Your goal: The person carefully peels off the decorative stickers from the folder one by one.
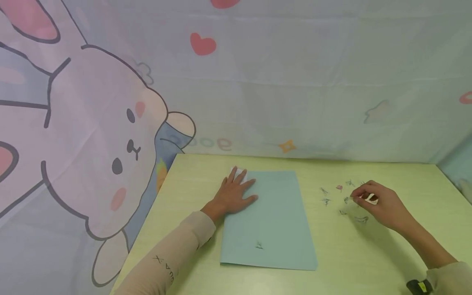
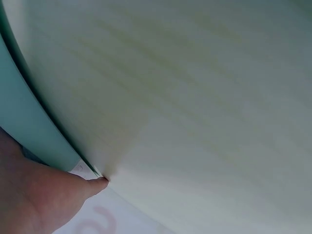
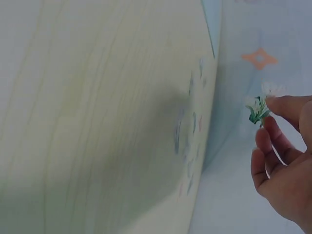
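My left hand (image 1: 233, 194) rests with spread fingers on the upper left of a blue-green sheet (image 1: 273, 213). Under its fingertips is a small white piece of paper (image 1: 242, 176), partly hidden. In the left wrist view, one fingertip (image 2: 101, 182) presses at the sheet's corner. Between thumb and fingertips, my right hand (image 1: 383, 205) pinches a small flower sticker (image 3: 258, 110) with green leaves and pale petals, held above the table. A similar small green sprig (image 1: 259, 245) lies on the lower part of the sheet.
Several loose flower and leaf pieces lie around the right hand, among them a pink one (image 1: 339, 187) and a grey-green one (image 1: 361, 219). The pale yellow table (image 1: 405, 176) ends at a hanging cloth (image 1: 295, 82) printed with a rabbit and hearts.
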